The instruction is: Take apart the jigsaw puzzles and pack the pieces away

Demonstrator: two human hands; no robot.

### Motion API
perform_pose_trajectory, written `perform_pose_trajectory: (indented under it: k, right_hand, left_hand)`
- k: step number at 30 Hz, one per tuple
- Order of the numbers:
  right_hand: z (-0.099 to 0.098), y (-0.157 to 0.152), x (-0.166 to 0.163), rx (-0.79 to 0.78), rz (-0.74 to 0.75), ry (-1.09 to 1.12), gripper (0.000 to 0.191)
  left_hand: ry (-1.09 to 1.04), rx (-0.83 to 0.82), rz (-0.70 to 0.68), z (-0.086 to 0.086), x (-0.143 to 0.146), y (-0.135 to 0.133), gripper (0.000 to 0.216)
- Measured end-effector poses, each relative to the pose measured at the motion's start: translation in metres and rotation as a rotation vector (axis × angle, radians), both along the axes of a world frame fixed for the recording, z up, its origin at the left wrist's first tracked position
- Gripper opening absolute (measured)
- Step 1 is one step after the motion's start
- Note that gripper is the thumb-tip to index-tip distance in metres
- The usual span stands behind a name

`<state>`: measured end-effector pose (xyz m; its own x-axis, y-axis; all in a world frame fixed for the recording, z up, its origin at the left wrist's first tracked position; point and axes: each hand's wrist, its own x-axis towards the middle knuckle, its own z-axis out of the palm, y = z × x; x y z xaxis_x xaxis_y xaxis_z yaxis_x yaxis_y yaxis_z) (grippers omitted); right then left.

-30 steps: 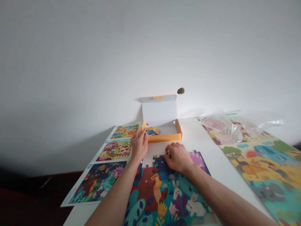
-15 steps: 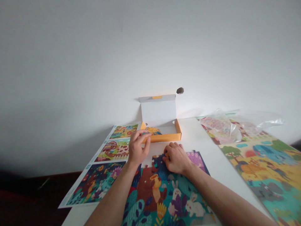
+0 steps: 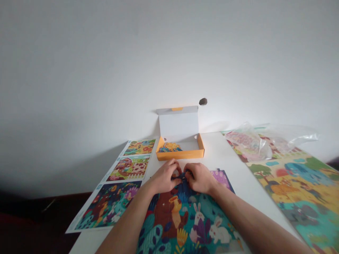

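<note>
A partly assembled jigsaw puzzle (image 3: 182, 225) lies on the white table, showing a brown bear, white rabbits and plants. At its far edge, my left hand (image 3: 165, 177) and my right hand (image 3: 200, 177) are close together, fingers curled. Between their fingertips is a dark blue puzzle piece (image 3: 182, 176), pinched from both sides. My fingers partly cover it, so I cannot tell whether it is joined to the pieces around it. To the right of my right hand, a purple part of the puzzle (image 3: 220, 177) shows.
Behind my hands stands an orange box (image 3: 182, 155), lid raised, with loose puzzle pieces (image 3: 171, 147) inside. A picture sheet (image 3: 113, 204) lies on the left. At right are an assembled animal puzzle (image 3: 293, 190) and a clear plastic bag (image 3: 254, 144). A wall (image 3: 169, 53) rises behind the table.
My left hand has come down and right from beside the box to the puzzle's far edge, closing on the dark blue piece. My right hand has stayed near the same spot.
</note>
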<state>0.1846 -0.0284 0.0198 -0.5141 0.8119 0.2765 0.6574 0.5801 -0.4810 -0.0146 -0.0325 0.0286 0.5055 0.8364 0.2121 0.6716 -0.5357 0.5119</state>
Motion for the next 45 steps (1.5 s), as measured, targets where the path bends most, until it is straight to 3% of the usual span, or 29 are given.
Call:
perform_pose_trajectory:
  k: [7,11,17,24,29,33,38,45]
  right_hand:
    - [0.005,0.0,0.003,-0.014,0.04,0.067,0.018]
    - [0.006,0.001,0.005,-0.012,0.035,0.069,0.019]
    - [0.002,0.005,0.008,0.024,0.038,0.043,0.017]
    - [0.004,0.013,0.013,0.138,0.078,0.105,0.019]
    - [0.005,0.015,0.015,0.155,0.059,0.112,0.02]
    - [0.004,0.015,0.017,0.114,0.007,0.089,0.033]
    - [0.002,0.016,0.018,0.073,-0.038,0.059,0.016]
    - [0.004,0.014,0.016,0.14,0.0,0.159,0.014]
  left_hand:
    - [-0.177,-0.147,-0.009,-0.001,0.006,-0.001,0.008]
    - [-0.28,-0.14,0.024,-0.007,0.009,0.0,0.014]
    - [-0.256,-0.093,0.035,-0.008,0.007,0.002,0.021]
    - [-0.233,0.116,0.09,-0.004,0.004,0.006,0.018]
    - [-0.151,0.057,0.092,-0.008,0.001,0.006,0.031]
    - [-0.104,0.046,0.087,-0.008,0.003,0.006,0.02]
    - [-0.104,0.109,0.097,-0.008,0.006,0.006,0.017]
    - [-0.098,0.124,0.164,-0.013,0.007,0.007,0.02]
